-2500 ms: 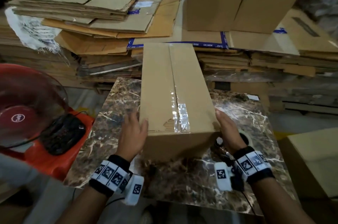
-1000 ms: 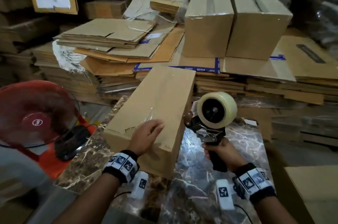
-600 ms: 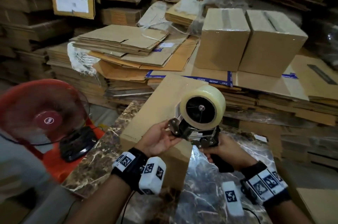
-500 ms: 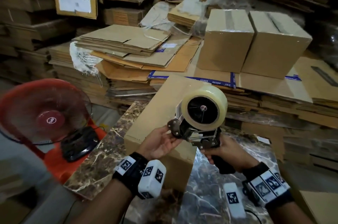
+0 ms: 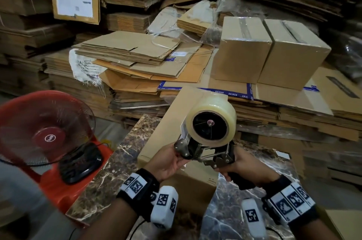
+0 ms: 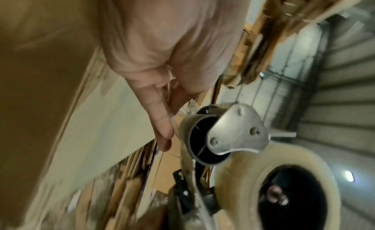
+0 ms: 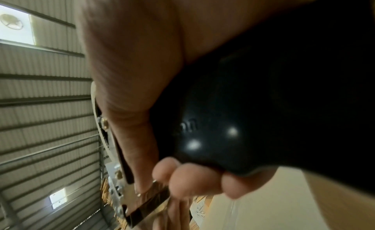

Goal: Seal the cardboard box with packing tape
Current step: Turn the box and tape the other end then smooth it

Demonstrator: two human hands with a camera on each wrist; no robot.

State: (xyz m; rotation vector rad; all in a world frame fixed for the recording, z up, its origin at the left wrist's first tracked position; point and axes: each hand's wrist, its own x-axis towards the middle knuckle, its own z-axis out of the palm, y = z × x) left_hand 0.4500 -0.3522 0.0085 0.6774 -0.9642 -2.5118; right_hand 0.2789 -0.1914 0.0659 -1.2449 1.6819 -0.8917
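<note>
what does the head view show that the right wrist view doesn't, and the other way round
Only the head view: the cardboard box lying on the marble table, the left hand at the dispenser's front roller, the tape roll, a red fan.
Only the right wrist view: fingertips curled under the black handle, the corrugated roof.
Both: the right hand holding the tape dispenser.

Dim warehouse light, wrist views motion-blurred, head view bowed at edges.

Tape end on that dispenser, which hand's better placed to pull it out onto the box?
Probably left. The left hand is already at the roller end of the tape dispenser; the right hand grips its black handle.
</note>
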